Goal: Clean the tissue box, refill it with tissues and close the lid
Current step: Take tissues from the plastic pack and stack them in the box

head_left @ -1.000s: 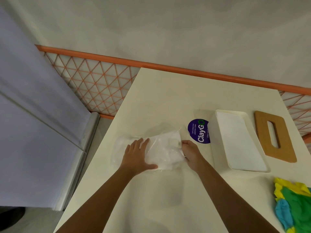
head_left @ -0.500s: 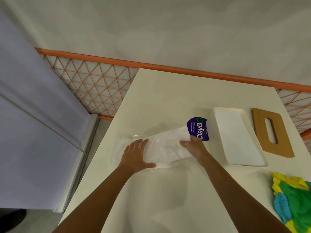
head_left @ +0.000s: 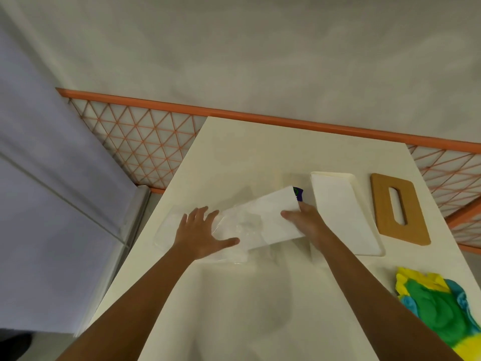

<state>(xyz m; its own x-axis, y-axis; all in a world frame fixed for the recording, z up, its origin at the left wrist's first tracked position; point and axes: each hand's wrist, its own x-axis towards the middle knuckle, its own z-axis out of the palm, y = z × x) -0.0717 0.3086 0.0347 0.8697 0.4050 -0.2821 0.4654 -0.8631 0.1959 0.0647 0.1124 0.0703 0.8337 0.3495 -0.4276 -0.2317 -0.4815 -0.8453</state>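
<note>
Tissue stack (head_left: 273, 217) — seemingly pinched in fingers of right hand (head_left: 308, 226) — left hand (head_left: 200, 237) presses straight fingers on wrapper (head_left: 169, 227).

Soft, even indoor light, faint shadows, slight motion blur, wide-angle bending at edges

A cream-white rectangular table (head_left: 260, 152) stands before an orange-framed panel of triangular lattice (head_left: 145, 149), beneath a plain pale grey wall (head_left: 260, 61). A purple round sticker (head_left: 298, 194) lies on the tabletop, only a sliver of it showing. To the left, a tall lilac-grey panel (head_left: 52, 204) with a pale metal edge strip (head_left: 135, 217) runs alongside the table.
</note>
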